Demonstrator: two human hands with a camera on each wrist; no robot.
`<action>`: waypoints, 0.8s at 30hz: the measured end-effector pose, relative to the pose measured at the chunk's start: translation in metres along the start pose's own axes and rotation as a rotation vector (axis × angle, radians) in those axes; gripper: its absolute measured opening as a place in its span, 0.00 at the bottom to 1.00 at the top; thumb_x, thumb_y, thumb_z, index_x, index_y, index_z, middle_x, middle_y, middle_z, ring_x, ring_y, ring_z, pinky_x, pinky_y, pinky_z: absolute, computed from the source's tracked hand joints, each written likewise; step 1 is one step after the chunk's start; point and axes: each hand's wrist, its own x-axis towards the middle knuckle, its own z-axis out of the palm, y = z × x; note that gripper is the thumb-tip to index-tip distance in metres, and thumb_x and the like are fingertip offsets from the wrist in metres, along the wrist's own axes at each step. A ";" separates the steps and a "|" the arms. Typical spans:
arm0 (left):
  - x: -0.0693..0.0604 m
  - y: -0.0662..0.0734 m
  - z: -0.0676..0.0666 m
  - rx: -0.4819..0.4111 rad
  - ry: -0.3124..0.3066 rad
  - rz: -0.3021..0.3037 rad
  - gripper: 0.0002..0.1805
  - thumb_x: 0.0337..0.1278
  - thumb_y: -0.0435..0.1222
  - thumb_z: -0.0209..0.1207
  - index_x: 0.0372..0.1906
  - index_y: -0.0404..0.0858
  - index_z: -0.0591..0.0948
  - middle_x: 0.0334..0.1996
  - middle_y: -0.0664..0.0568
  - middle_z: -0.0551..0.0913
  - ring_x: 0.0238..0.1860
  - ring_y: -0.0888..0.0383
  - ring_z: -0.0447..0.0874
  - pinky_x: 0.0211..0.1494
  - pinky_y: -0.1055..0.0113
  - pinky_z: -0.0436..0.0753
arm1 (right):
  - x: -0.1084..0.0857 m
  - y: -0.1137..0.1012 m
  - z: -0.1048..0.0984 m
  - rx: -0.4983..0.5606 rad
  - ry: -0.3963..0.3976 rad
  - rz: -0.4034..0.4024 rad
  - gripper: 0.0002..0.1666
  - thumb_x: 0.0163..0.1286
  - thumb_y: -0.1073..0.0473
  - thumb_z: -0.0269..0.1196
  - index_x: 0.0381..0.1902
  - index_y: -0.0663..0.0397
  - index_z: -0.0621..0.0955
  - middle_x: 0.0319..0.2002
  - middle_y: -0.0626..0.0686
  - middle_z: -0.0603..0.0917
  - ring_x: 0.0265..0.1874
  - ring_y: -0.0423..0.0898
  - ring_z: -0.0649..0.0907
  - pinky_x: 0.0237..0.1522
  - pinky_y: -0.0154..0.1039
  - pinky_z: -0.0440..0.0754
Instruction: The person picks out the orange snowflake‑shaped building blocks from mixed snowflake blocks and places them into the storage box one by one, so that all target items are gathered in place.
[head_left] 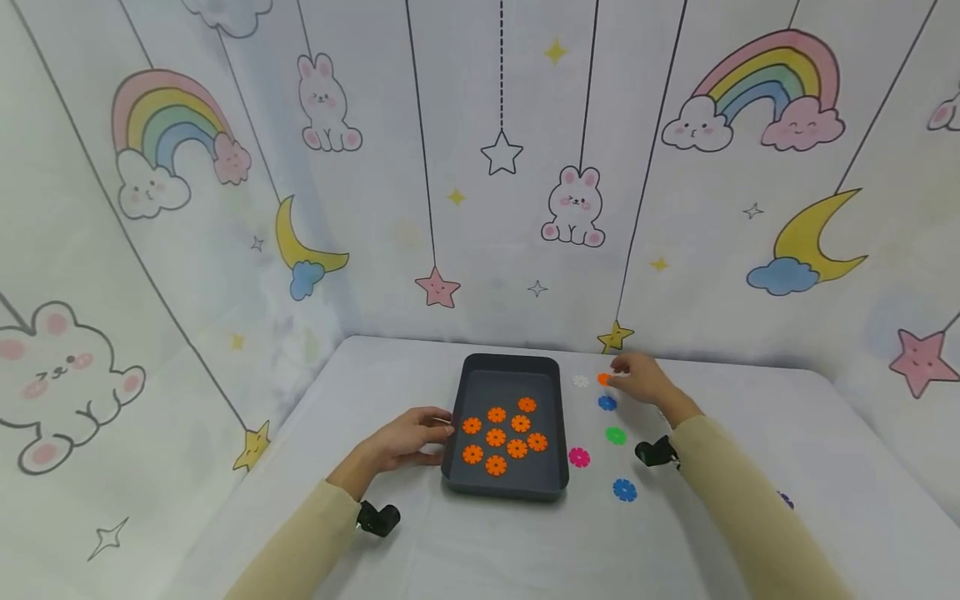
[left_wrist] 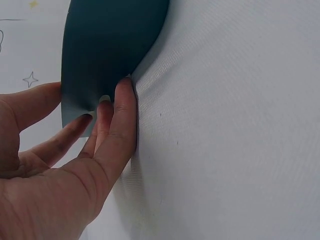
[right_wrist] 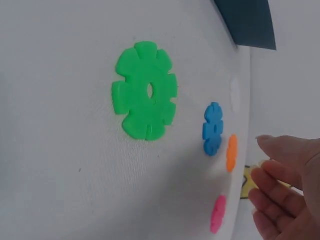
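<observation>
A dark grey tray [head_left: 506, 487] holds several orange snowflake discs [head_left: 496, 437] lying flat. At its left side, my left hand [head_left: 408, 437] touches the outer wall with its fingertips, fingers loosely extended. My right hand [head_left: 643, 379] hovers at the back right, over a loose orange snowflake disc [right_wrist: 231, 153]. The right wrist view shows a small gap between the thumb and that disc, and nothing is held. Near it lie a white disc [head_left: 581, 381], a blue disc [head_left: 607, 403] and a green disc [head_left: 616, 436]. A pink disc [right_wrist: 218, 214] shows below the orange one in the right wrist view.
Closer to the front are a magenta disc [head_left: 579, 457] beside the tray and another blue disc [head_left: 625, 490]. The right sleeve partly hides a purple disc [head_left: 785, 500]. Behind the white cloth-covered table [head_left: 450, 550] hangs a printed curtain [head_left: 495, 233].
</observation>
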 end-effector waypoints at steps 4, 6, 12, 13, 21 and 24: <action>0.001 -0.001 0.000 -0.001 0.001 -0.004 0.28 0.73 0.37 0.60 0.71 0.30 0.69 0.63 0.39 0.77 0.59 0.46 0.80 0.54 0.50 0.87 | 0.005 0.002 0.005 0.017 -0.008 0.059 0.25 0.72 0.60 0.63 0.58 0.76 0.77 0.52 0.71 0.79 0.50 0.64 0.78 0.56 0.60 0.80; 0.001 -0.001 0.000 -0.001 0.001 -0.004 0.28 0.73 0.37 0.60 0.71 0.30 0.69 0.63 0.39 0.77 0.59 0.46 0.80 0.54 0.50 0.87 | 0.009 0.006 0.009 0.023 -0.009 0.092 0.25 0.71 0.60 0.64 0.57 0.76 0.77 0.52 0.70 0.79 0.49 0.63 0.78 0.55 0.59 0.81; 0.002 -0.001 0.000 0.000 0.003 -0.005 0.28 0.73 0.37 0.60 0.71 0.30 0.69 0.63 0.38 0.77 0.59 0.46 0.80 0.55 0.50 0.87 | 0.017 0.013 0.017 0.050 -0.021 0.201 0.26 0.70 0.60 0.64 0.59 0.74 0.77 0.55 0.69 0.79 0.51 0.63 0.78 0.59 0.58 0.79; 0.002 -0.001 0.000 0.001 0.003 -0.005 0.28 0.73 0.37 0.60 0.71 0.30 0.69 0.64 0.38 0.77 0.59 0.46 0.80 0.55 0.50 0.87 | 0.018 0.013 0.017 0.046 -0.022 0.202 0.27 0.69 0.60 0.64 0.59 0.75 0.77 0.55 0.70 0.79 0.51 0.63 0.78 0.59 0.59 0.79; 0.001 0.000 0.001 -0.009 -0.001 -0.005 0.28 0.73 0.36 0.59 0.71 0.30 0.69 0.62 0.38 0.77 0.58 0.47 0.80 0.54 0.51 0.87 | 0.016 0.007 0.015 -0.005 -0.014 0.189 0.25 0.68 0.61 0.66 0.56 0.75 0.77 0.51 0.69 0.81 0.49 0.62 0.79 0.58 0.58 0.79; 0.001 0.000 0.001 -0.016 -0.006 -0.005 0.28 0.73 0.35 0.59 0.71 0.29 0.68 0.62 0.38 0.77 0.58 0.47 0.80 0.54 0.52 0.87 | 0.014 0.004 0.015 -0.002 -0.009 0.196 0.24 0.68 0.62 0.66 0.55 0.75 0.77 0.50 0.68 0.81 0.48 0.62 0.79 0.57 0.58 0.79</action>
